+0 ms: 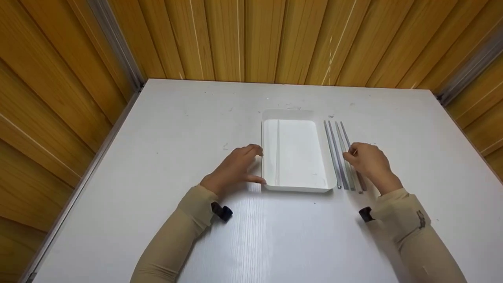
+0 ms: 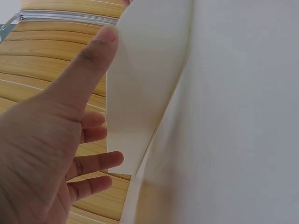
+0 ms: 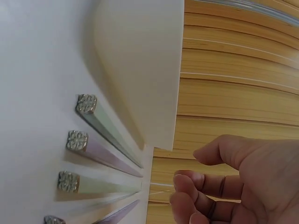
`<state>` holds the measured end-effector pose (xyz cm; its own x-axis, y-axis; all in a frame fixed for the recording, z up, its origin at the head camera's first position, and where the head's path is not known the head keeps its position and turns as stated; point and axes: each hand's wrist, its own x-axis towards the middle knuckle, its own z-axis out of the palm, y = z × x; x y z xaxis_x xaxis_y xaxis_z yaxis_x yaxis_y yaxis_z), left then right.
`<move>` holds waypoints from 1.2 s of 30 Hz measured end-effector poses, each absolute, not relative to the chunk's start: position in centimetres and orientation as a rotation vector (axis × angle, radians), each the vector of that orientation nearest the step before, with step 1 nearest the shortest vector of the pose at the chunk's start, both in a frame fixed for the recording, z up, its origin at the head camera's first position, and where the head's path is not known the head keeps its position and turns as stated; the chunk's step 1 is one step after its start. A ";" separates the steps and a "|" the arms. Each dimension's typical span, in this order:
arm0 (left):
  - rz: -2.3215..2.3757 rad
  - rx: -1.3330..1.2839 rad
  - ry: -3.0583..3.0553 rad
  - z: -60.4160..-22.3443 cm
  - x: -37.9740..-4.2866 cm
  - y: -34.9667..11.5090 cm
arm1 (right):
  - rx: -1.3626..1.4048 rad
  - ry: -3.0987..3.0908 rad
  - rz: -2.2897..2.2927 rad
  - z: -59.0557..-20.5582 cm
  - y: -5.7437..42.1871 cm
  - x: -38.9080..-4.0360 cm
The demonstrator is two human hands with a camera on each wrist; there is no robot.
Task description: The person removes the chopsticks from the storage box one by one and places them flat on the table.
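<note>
A shallow white tray (image 1: 298, 153) with a narrow ridge along its left part lies on the table. My left hand (image 1: 235, 163) touches the tray's left wall, thumb at the near corner and fingers spread farther back. In the left wrist view, the thumb's tip (image 2: 108, 33) meets the white wall. Several long chopsticks (image 1: 333, 145) lie side by side along the tray's right side. They look pale green and purple in the right wrist view, with patterned square ends (image 3: 87, 104). Above the rightmost ones is my right hand (image 1: 369, 161), fingers loosely bent, nothing visible between thumb and fingers.
The white table (image 1: 188, 118) extends around the tray, with small marks on its surface. Wood-patterned panels (image 1: 259, 39) stand behind and at both sides. Black wrist devices (image 1: 223, 212) are strapped near both sleeves.
</note>
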<state>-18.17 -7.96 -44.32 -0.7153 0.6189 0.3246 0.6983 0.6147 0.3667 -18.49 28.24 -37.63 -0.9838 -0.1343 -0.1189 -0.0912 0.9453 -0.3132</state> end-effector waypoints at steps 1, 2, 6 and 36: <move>-0.714 -1.095 -2.674 -44.3 -18.2 -8.0 | -0.175 2.971 -0.473 -37.6 28.0 -18.5; -0.723 -1.093 -2.675 -44.3 -18.2 -7.9 | -0.176 2.979 -0.479 -37.5 27.9 -18.5; -0.752 -1.086 -2.687 -44.3 -18.2 -8.0 | -0.191 3.002 -0.499 -37.3 27.1 -18.5; -0.759 -1.057 -2.741 -44.1 -17.9 -8.2 | -0.310 2.948 -0.542 -38.6 20.9 -19.4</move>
<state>-17.94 -8.25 -44.10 -0.7523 0.6008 0.2702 0.6543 0.6334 0.4132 -19.43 20.88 -38.60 -0.9707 -0.2235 -0.0879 -0.1777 0.9146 -0.3633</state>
